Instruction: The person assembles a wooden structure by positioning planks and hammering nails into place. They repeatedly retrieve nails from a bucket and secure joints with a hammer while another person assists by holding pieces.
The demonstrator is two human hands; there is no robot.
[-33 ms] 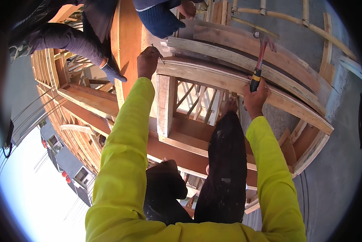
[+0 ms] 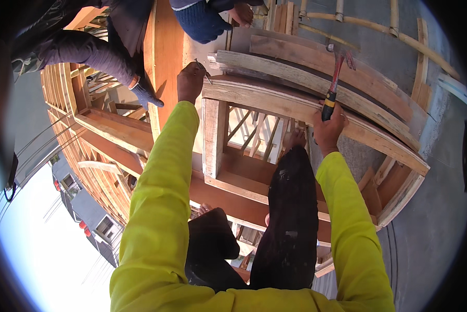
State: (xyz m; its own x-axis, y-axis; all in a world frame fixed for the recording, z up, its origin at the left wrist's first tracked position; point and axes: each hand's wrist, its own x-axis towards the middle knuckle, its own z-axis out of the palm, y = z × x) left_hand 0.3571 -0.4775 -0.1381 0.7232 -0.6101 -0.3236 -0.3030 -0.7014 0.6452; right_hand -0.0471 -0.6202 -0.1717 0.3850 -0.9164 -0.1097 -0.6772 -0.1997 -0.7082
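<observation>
My left hand is closed at the left end of a long wooden beam. Thin nails stick out from its fingertips, the lower point close to the beam's end; how many there are is hard to tell. In my right hand is a claw hammer with a yellow-and-black grip and a red shaft. Its head is raised past the far side of the beam, slightly blurred. Beneath the beam, an upright post joins a wooden frame, and my right foot rests inside that frame.
Loose planks lie beyond the beam. At upper left, a co-worker's gloved hand touches a broad orange-brown board; another dark blue glove is at the top. Slatted framework and overhead wires lie left, bamboo poles upper right.
My left leg has shifted slightly, showing a bare foot beside it. The hammer head looks more blurred; both hands stay almost in place.
</observation>
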